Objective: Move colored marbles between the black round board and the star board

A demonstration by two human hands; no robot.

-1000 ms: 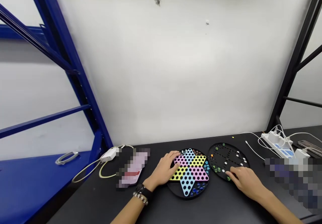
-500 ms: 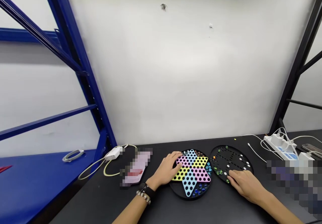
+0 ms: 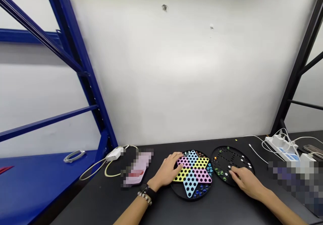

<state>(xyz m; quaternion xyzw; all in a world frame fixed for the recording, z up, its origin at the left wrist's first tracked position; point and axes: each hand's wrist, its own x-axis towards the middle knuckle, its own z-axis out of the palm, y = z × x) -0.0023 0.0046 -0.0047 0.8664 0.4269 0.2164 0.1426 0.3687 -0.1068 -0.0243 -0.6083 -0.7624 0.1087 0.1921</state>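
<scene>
My left hand (image 3: 166, 169) lies on the left edge of the Chinese checkers board (image 3: 191, 181), fingers outstretched and flat. The board has a star in blue, pink and yellow with black holes; blue marbles (image 3: 201, 190) sit in its front rim pocket and teal marbles (image 3: 209, 168) at its right. My right hand (image 3: 248, 181) is over a black round tray (image 3: 222, 157), thumb and forefinger pinched together near a white disc-like piece (image 3: 229, 167). Whatever is between those fingertips is hidden. Several green marbles (image 3: 220, 172) lie at the tray's left side, below a small orange piece (image 3: 215, 158).
A pink, partly blurred flat item (image 3: 140, 167) and a white adapter with cable (image 3: 113, 154) lie left of the board. To the right are a white power strip (image 3: 285, 151), cables and a phone (image 3: 313, 149). A white wall (image 3: 191, 83) stands behind.
My right hand has moved slightly away from me over the tray. A green marble near its fingertips now shows a little farther left. My left hand has kept its place.
</scene>
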